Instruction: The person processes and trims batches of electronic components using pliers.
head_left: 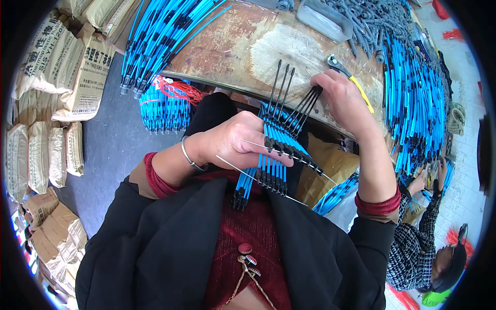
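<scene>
My left hand (235, 139) is closed around a row of blue plastic strips (276, 129) with black joints, held in front of my chest. Thin metal wires (231, 167) run crosswise through the joints and stick out at both sides. Several slim black rods (282, 82) rise from the row's far end. With fingers pinched together, my right hand (340, 98) grips the tips of some of these black rods (308, 105), pulling them apart to the right. On the worktable beside that hand lie pliers (336, 64) with a yellow handle.
The worn wooden worktable (227, 49) carries bundled blue strips (165, 31) at left, a clear plastic tray (323, 19), grey fittings (369, 23), and a large pile of blue strips (413, 98) at right. Sacks (77, 77) stand at left. Another person (413, 253) works at lower right.
</scene>
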Demonstrator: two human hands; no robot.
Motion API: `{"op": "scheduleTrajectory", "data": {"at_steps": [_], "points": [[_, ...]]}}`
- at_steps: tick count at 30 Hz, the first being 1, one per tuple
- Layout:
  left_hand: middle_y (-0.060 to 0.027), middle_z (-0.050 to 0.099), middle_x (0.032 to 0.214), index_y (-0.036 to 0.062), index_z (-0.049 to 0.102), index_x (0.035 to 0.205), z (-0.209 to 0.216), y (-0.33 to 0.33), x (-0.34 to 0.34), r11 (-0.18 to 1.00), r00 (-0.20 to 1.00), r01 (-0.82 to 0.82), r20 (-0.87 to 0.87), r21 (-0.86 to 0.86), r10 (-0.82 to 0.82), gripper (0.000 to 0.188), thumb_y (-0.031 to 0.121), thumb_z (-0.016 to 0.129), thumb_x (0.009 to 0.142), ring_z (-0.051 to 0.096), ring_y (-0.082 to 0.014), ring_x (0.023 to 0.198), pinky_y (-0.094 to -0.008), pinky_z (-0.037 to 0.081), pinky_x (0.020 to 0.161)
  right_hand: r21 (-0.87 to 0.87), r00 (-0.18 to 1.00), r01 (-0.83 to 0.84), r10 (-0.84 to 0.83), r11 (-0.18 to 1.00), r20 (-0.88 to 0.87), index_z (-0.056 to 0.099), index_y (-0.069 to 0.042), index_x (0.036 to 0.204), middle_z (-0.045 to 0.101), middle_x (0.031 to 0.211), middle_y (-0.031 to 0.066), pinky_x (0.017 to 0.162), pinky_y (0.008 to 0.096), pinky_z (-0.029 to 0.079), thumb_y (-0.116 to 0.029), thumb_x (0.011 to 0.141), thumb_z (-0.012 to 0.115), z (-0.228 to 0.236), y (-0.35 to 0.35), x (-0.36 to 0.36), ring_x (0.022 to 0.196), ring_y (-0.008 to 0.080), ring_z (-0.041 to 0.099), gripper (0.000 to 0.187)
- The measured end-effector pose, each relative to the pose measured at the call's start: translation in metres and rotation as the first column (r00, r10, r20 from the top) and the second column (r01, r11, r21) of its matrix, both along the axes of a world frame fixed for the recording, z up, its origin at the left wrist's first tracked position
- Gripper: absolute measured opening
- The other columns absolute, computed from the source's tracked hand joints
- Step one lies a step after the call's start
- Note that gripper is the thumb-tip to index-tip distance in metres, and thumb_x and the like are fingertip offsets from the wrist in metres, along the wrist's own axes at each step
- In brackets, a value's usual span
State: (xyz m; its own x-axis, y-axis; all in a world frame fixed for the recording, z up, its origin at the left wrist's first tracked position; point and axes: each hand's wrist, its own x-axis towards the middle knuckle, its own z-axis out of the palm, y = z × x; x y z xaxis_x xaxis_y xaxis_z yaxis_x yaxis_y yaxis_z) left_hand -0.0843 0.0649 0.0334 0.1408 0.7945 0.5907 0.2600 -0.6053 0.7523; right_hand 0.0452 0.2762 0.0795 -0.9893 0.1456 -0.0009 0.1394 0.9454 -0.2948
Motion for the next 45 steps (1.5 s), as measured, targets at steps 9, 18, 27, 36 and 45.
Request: {"op": "scheduleTrajectory", "data": {"at_steps": [9,18,27,36,45], "points": [[-0.0036,0.067,0.097,0.0093,0.065,0.098,0.000,-0.001,0.002,0.991,0.992,0.045,0.122,-0.127,-0.030,0.025,0.003,0.062,0.075,0.064,-0.0235,0.076,-0.0307,0.049,0.064,-0.013,1.000,0.018,-0.018,1.000,-0.004,0.056,-0.003,0.093,0.056,0.089,0.0151,0.074,0.0395,0.045,0.007,0.073,0.052,0.000,-0.001,-0.002,0.085,0.0362,0.055,0.023],[-0.0064,0.066,0.099,0.0098,0.067,0.098,0.019,-0.002,-0.007,0.922,0.963,0.168,0.257,-0.348,-0.079,0.027,0.004,0.060,0.073,0.064,-0.0226,0.078,-0.0280,0.049,0.068,-0.043,1.000,0.014,-0.014,0.999,-0.002,0.056,-0.004,0.094,0.056,0.091,0.0145,0.075,0.0391,0.045,0.007,0.072,0.054,0.001,0.000,-0.011,0.087,0.0353,0.055,0.025],[-0.0074,0.066,0.099,0.0081,0.067,0.097,0.003,0.002,-0.006,0.959,0.947,0.166,0.309,-0.231,-0.089,0.033,0.002,0.058,0.066,0.064,-0.0220,0.076,-0.0283,0.049,0.067,0.048,0.995,-0.090,0.092,0.995,-0.034,0.056,-0.003,0.096,0.056,0.092,0.0137,0.075,0.0388,0.046,0.006,0.069,0.055,-0.003,0.003,-0.023,0.086,0.0343,0.055,0.028],[-0.0074,0.066,0.098,0.0073,0.067,0.095,0.009,-0.001,-0.010,0.938,0.938,0.181,0.339,-0.296,-0.074,0.031,0.003,0.058,0.066,0.064,-0.0215,0.073,-0.0279,0.049,0.067,0.086,0.983,-0.119,0.130,0.989,-0.132,0.056,-0.005,0.096,0.056,0.092,0.0133,0.074,0.0376,0.046,0.005,0.069,0.054,-0.011,0.001,-0.022,0.085,0.0327,0.056,0.029],[-0.0084,0.066,0.099,0.0070,0.067,0.095,0.009,0.000,-0.011,0.938,0.928,0.209,0.359,-0.275,-0.102,0.038,-0.002,0.051,0.063,0.064,-0.0227,0.076,-0.0294,0.050,0.068,0.257,0.985,-0.144,0.162,0.956,-0.051,0.054,-0.009,0.107,0.054,0.102,0.0102,0.077,0.0357,0.047,0.002,0.070,0.052,-0.005,-0.013,-0.025,0.093,0.0285,0.054,0.039]]}}
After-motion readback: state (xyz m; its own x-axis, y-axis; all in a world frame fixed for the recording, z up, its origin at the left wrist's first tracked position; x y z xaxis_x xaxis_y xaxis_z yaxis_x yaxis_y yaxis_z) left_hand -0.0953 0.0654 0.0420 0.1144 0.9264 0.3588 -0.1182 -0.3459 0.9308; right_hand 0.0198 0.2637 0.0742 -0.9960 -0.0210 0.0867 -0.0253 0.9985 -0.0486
